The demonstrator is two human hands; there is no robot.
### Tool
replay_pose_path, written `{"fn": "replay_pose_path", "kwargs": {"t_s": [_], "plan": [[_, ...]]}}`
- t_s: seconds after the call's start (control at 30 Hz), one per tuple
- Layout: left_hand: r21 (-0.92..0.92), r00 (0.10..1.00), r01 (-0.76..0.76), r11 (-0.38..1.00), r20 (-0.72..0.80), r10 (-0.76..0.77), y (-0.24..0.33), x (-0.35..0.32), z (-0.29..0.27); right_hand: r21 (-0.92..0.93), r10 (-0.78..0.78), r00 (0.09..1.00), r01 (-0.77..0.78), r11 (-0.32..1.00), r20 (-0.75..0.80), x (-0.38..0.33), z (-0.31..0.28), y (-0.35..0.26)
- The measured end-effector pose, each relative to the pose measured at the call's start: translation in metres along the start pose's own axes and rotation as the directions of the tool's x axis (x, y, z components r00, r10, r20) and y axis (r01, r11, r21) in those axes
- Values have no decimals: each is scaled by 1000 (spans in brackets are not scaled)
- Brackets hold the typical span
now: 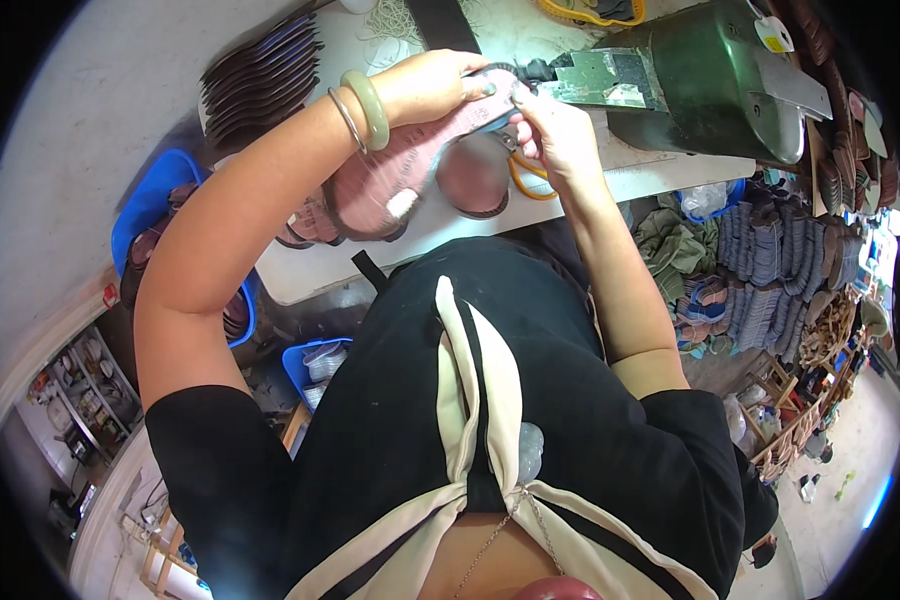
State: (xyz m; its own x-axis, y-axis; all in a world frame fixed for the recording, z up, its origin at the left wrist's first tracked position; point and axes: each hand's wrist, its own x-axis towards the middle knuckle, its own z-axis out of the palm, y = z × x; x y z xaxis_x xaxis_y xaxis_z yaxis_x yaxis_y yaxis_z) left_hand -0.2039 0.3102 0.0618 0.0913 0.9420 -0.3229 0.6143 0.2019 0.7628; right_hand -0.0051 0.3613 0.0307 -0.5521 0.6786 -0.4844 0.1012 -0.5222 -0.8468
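Observation:
A pinkish shoe piece (pixel 395 170), long and sole-shaped with a pale patch near its near end, lies at the sewing machine (pixel 710 80). Its far tip sits beside the machine's dark working end. My left hand (pixel 435 88), with a green bangle and a thin metal bangle at the wrist, grips it from the left side. On the right, my right hand (pixel 558 130) pinches the far edge between thumb and fingers. Beneath my right hand, orange-handled scissors (pixel 530 185) lie partly hidden. A rounded reddish-brown piece (pixel 473 175) rests beside the shoe piece, blurred.
A row of dark curved pieces (pixel 260 80) stands on the white table (pixel 650 178) at left. Blue baskets (pixel 155 205) hold more pieces below the table's left edge. A yellow basket (pixel 595 10) is at the back. Stacked grey shoe parts (pixel 770 265) fill the right.

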Motion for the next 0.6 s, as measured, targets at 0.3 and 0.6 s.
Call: {"fn": "replay_pose_path", "kwargs": {"t_s": [0.3,0.6], "plan": [[-108,981,47,993,-184,-67,-6,-6,31,-173,-18,996,34,984,92,1,-15,-11],[-132,945,136,982,-280,-169,3,-9,50,-288,106,978,-50,956,182,-45,-14,13]]}}
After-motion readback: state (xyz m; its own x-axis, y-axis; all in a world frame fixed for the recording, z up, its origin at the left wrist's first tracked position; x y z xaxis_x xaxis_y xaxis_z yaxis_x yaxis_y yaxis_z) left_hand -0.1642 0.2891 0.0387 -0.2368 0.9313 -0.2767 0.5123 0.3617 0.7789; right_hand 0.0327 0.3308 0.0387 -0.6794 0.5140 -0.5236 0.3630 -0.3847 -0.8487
